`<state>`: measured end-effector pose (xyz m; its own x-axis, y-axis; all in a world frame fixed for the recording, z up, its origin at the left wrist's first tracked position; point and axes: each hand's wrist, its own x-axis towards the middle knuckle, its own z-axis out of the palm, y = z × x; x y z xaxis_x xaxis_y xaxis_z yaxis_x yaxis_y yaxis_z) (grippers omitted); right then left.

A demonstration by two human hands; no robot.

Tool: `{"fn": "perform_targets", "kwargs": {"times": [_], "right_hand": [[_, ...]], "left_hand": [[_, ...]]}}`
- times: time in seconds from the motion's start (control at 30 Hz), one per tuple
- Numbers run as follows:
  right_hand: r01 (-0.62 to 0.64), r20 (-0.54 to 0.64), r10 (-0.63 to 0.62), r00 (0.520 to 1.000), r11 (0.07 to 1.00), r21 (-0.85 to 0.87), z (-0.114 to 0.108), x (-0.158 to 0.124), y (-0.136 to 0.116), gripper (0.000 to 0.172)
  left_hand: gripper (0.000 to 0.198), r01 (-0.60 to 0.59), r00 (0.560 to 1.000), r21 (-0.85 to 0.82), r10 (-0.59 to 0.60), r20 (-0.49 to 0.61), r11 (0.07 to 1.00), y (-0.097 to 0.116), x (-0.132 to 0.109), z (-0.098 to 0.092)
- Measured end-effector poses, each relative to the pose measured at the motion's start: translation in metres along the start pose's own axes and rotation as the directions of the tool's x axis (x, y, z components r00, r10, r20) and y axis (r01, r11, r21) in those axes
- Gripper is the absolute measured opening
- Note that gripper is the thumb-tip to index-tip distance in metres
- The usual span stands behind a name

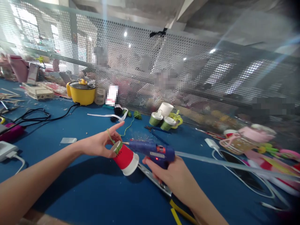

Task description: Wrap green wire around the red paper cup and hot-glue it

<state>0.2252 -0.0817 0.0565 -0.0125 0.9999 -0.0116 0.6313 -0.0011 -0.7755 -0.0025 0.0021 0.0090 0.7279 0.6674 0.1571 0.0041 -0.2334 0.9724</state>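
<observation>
My left hand [105, 143] is closed on a small paper cup [125, 159], tilted, with a red band round its middle and white at its wider end. Green yarn [119, 146] is wound about the cup's narrow end, and a strand loops over my fingers. In my right hand [164, 172] is a blue hot glue gun [152, 150] with a red light lit. Its nozzle points left and is close to the green yarn; whether it touches I cannot tell. A long clear glue stick [211, 161] sticks out of the gun's back.
Behind the hands lie a ball of green yarn [137, 115], pliers [158, 129] and several green-wrapped cups [156, 118]. A yellow electric pot [83, 92] stands at back left. Below the glue gun lies a silver-bladed tool [153, 179]. A phone [242, 170] with white cables is at right.
</observation>
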Motion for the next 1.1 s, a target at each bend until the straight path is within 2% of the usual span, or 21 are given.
{"fn": "perform_targets", "kwargs": {"times": [0.13, 0.2, 0.3, 0.47, 0.57, 0.77, 1.1], "right_hand": [[0.211, -0.094, -0.232, 0.968, 0.958, -0.195, 0.007, -0.003, 0.008, 0.013], [0.240, -0.104, -0.272, 0.957, 0.940, -0.243, 0.008, -0.002, 0.011, 0.013], [0.280, -0.044, -0.299, 0.953, 0.927, -0.249, 0.009, -0.003, 0.012, 0.014], [0.294, -0.006, -0.310, 0.951, 0.909, -0.294, 0.012, -0.006, 0.014, 0.013], [0.279, -0.024, -0.299, 0.954, 0.916, -0.289, 0.013, -0.008, 0.015, 0.013], [0.252, 0.035, -0.252, 0.967, 0.928, -0.275, 0.012, -0.011, 0.012, 0.016], [0.274, -0.005, -0.291, 0.957, 0.907, -0.321, 0.012, -0.009, 0.013, 0.015]], "left_hand": [[0.102, 0.008, 1.000, 0.104, -0.005, -0.029, 0.995, 0.000, -0.001, -0.004], [0.103, 0.005, 0.999, 0.129, 0.001, -0.043, 0.992, -0.001, -0.001, -0.005], [0.103, 0.003, 0.998, 0.151, 0.006, -0.059, 0.989, -0.003, -0.001, -0.005], [0.101, 0.007, 0.997, 0.178, 0.008, -0.082, 0.984, -0.002, 0.000, -0.005], [0.102, 0.012, 0.997, 0.180, 0.003, -0.081, 0.984, -0.003, 0.000, -0.006], [0.102, -0.005, 0.997, 0.146, 0.016, -0.079, 0.989, -0.004, -0.001, -0.005], [0.105, -0.021, 0.997, 0.129, 0.030, -0.067, 0.991, -0.009, 0.000, -0.006]]}}
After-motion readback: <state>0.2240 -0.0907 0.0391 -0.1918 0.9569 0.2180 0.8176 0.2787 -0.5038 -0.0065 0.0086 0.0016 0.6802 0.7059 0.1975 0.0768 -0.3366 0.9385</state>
